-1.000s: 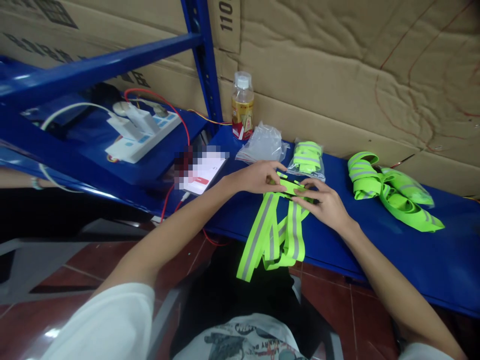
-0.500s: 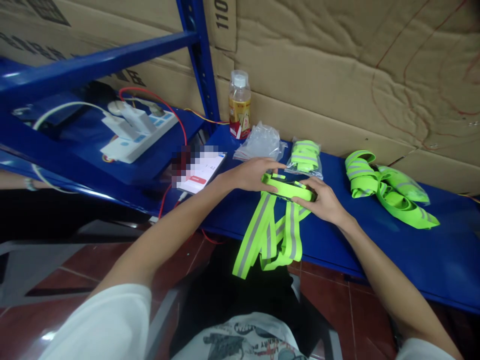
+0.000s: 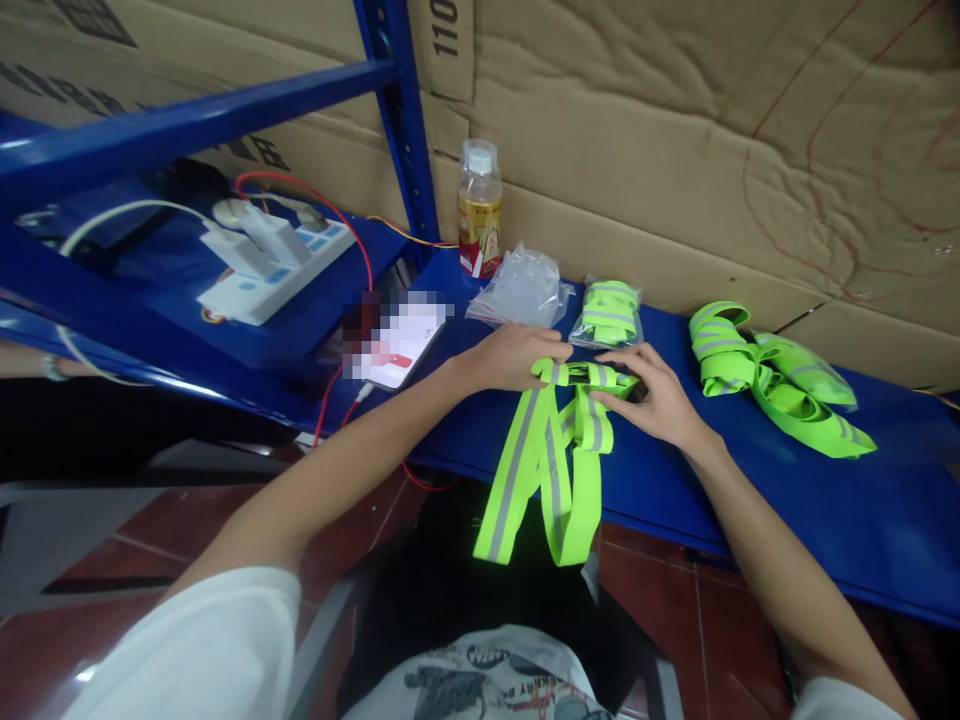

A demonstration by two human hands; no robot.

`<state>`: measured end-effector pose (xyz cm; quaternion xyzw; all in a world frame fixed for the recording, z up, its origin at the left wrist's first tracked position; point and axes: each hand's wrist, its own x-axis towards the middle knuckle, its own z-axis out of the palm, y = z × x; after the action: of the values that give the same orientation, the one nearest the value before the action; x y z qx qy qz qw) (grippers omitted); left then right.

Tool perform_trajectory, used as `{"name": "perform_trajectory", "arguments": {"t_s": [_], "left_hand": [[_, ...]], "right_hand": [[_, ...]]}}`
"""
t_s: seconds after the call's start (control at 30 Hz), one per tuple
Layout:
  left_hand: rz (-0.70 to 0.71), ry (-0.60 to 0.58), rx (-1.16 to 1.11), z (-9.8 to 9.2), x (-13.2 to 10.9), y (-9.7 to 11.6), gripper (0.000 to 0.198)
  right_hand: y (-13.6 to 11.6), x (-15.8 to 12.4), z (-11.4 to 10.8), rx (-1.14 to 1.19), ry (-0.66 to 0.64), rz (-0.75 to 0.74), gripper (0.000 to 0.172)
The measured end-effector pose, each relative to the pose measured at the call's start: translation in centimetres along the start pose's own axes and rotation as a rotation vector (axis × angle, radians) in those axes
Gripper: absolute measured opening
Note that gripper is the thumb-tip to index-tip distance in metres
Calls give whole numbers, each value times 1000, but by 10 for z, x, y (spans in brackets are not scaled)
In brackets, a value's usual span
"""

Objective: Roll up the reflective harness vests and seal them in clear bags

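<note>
A neon yellow-green strap with grey reflective stripes (image 3: 559, 460) lies on the blue shelf (image 3: 825, 500), its loops hanging over the front edge. My left hand (image 3: 510, 358) pinches the strap's folded top at its left end. My right hand (image 3: 652, 395) grips the same fold at its right end, fingers curled over it. Just behind my hands sits a clear bag with a folded strap inside (image 3: 609, 315). Loose folded straps of the same kind (image 3: 772, 375) lie to the right.
A pile of empty clear bags (image 3: 521, 290) and a plastic bottle (image 3: 478, 210) stand at the back by the blue upright. A phone (image 3: 397, 345), a white power strip (image 3: 270, 265) and cables lie left. Cardboard lines the wall. Another person's arm (image 3: 30, 358) shows at far left.
The strap's top has been folded over between my hands, and the hanging loops have dropped lower over the shelf edge. Both hands stayed in place on the fold.
</note>
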<state>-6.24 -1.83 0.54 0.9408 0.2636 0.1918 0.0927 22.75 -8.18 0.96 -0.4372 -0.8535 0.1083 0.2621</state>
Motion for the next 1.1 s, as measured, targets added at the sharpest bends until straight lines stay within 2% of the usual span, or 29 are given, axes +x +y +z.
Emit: {"name": "perform_trajectory", "arguments": {"t_s": [0.1, 0.17, 0.27, 0.37, 0.47, 0.6, 0.77, 0.83, 0.97, 1.1], "left_hand": [[-11, 25, 31, 1, -1, -4, 10], [-10, 39, 2, 1, -2, -6, 11], [14, 47, -108, -1, -3, -6, 32], [15, 47, -224, -5, -4, -3, 50], [-14, 64, -296, -6, -4, -2, 45], [31, 39, -353, 0, -3, -7, 38], [80, 29, -372, 6, -1, -11, 37], [71, 34, -361, 5, 0, -9, 41], [5, 47, -322, 0, -1, -4, 52], [-53, 15, -274, 0, -4, -2, 64]], "right_hand": [[7, 0, 6, -60, -29, 68, 59], [9, 0, 10, -87, -51, 89, 56], [8, 0, 12, -85, -86, 102, 49], [6, 0, 11, -75, -107, 100, 51], [2, 0, 7, -88, -114, 59, 53], [-1, 0, 1, -37, -120, 24, 62], [2, 0, 6, 131, -98, 103, 59], [3, 1, 12, 92, -85, 114, 57], [-2, 1, 14, 31, -104, 40, 44], [-12, -1, 8, -20, -126, 21, 44]]}}
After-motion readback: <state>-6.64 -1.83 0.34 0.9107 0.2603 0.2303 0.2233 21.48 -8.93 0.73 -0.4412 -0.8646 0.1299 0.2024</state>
